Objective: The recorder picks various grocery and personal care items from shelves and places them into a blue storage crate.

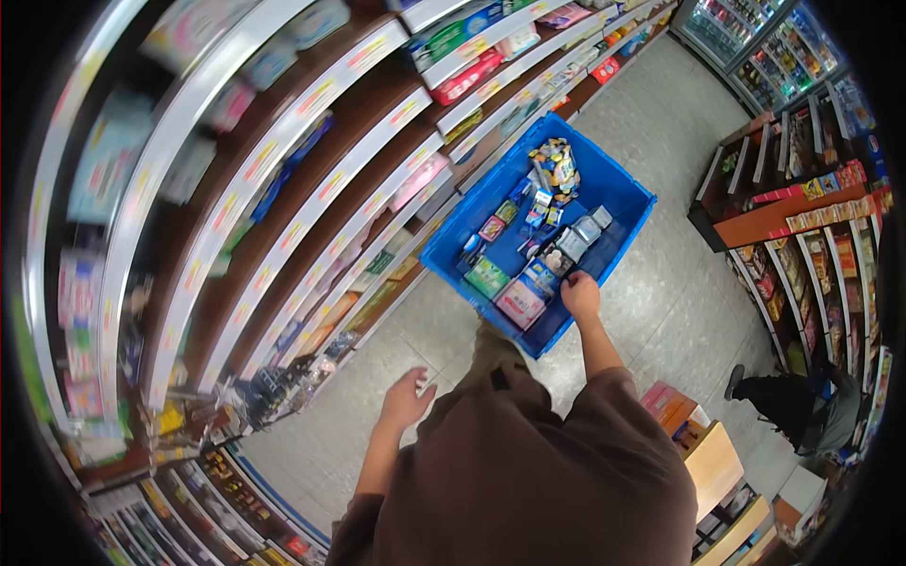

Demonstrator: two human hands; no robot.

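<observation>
In front of me is a blue plastic crate (453, 247) with several packaged goods in it. My right hand (582, 293) is at the crate's near right rim, fingers curled; whether they grip the rim or something just inside cannot be told. Close to that hand lie a pink and white box (520, 303) and a blue and white pack (540, 277). A green pack (487, 276) lies left of them, and a yellow and white patterned bag (556, 168) is at the far end. My left hand (409, 397) hangs over the floor, fingers apart and holding nothing.
Long store shelves (325, 184) with packaged goods run along my left. On the right stands a snack display (793, 226), with glass-door coolers (764, 56) behind. A person in dark clothes (793, 410) is low at the right, near a wooden stand (715, 463). Low shelves (205, 509) are at lower left.
</observation>
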